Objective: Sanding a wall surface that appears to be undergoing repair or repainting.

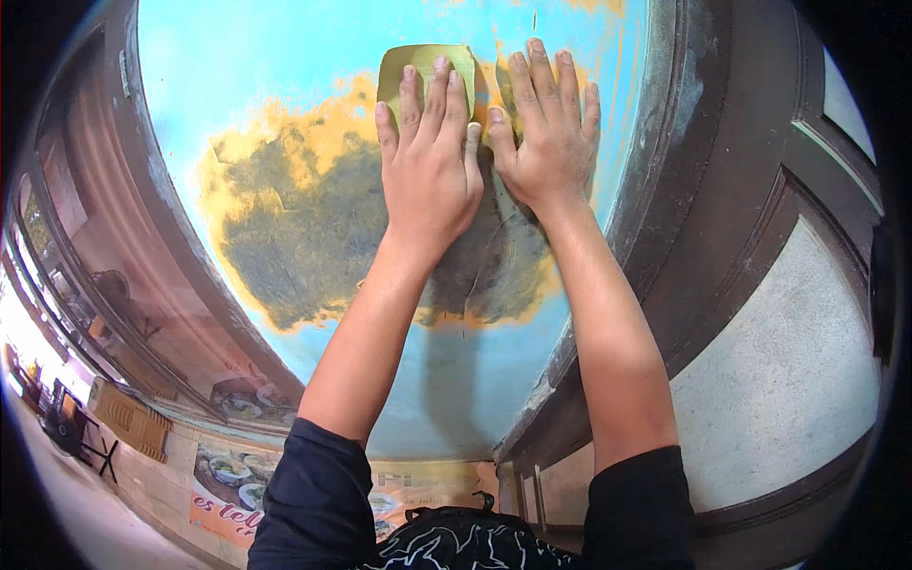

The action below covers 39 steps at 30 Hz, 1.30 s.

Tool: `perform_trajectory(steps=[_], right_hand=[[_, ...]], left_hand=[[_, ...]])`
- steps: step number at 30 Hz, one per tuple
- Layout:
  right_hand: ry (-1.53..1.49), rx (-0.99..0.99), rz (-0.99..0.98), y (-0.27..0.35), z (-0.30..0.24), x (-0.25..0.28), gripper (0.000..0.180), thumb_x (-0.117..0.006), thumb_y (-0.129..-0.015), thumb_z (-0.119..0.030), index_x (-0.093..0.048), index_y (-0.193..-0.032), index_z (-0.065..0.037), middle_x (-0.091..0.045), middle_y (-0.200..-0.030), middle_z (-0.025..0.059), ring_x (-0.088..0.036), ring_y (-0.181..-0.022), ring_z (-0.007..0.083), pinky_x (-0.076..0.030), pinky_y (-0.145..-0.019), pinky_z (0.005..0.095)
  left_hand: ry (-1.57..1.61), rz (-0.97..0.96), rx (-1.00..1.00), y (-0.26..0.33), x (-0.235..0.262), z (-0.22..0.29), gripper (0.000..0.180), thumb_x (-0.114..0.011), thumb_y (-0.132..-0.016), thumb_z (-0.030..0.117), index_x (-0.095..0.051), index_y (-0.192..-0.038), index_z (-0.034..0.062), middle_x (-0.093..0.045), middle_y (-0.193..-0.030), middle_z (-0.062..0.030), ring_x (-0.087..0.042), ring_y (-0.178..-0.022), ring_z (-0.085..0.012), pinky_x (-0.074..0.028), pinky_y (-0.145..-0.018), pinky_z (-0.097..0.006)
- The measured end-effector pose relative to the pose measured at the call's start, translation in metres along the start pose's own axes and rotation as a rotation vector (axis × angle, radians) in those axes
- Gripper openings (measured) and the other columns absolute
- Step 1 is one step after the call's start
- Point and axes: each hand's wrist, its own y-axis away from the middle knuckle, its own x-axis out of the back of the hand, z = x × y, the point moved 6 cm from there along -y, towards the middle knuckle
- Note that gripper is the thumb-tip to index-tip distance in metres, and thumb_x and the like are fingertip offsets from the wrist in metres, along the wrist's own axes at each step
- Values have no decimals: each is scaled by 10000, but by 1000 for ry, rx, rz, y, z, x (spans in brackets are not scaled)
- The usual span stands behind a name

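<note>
paper [424, 68] juts above spread left grip [432, 171], right grip [551, 157] spread alongside, blue wall [266, 57] open leftward.

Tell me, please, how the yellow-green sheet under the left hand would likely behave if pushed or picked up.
The yellow-green sheet is probably light, since its edge looks thin. It would likely flex when lifted, as it appears paper-like. Pushed, it seems apt to slide rather than roll, lying flat between the left hand and painted surface.
</note>
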Motion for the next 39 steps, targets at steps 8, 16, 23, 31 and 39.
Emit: perform_trajectory(steps=[8, 16, 23, 31, 39], right_hand=[[-93, 6, -1, -3, -8, -2, 663, -594, -930, -401, -488, -1552, -198, -395, -1655, 24, -297, -1553, 286, -159, -1243, 588], [-24, 11, 7, 2, -1, -6, 642, -596, -958, -379, -466, -1566, -220, -377, -1664, 2, -304, -1547, 276, -159, -1244, 580], [-91, 1, -9, -2, -8, -1, 628, -602, -944, -320, -485, -1550, -208, -373, -1665, 6, -295, -1554, 270, -151, -1249, 573], [-21, 15, 32, -1, -6, -6, 619, -608, -931, -352, -520, -1524, -196, -398, -1653, 15, -300, -1551, 264, -172, -1234, 580], [-51, 1, 12, -3, -12, -7, 624, -596, -942, -392, -513, -1533, -206, -401, -1651, 11, -312, -1545, 274, -175, -1238, 586]], left_hand=[[6, 48, -47, -58, -8, 2, 580, -396, -1087, 299, -386, -1565, -29, -319, -1682, -151, -185, -1584, -386, -96, -1266, -567], [98, 42, 1, -12, -11, 12, 532, -480, -1055, 237, -447, -1545, 32, -369, -1657, -139, -238, -1566, -393, -128, -1244, -607], [95, 5, 16, -58, -8, 15, 590, -398, -1085, 311, -382, -1564, -33, -314, -1683, -156, -188, -1583, -390, -99, -1265, -568], [103, 39, 50, -5, -2, 9, 544, -496, -1054, 248, -437, -1549, 31, -380, -1653, -133, -256, -1559, -399, -152, -1235, -622], [-16, 89, -77, -32, 4, -9, 555, -509, -1043, 248, -427, -1559, 60, -358, -1668, -98, -247, -1564, -378, -163, -1240, -603]])
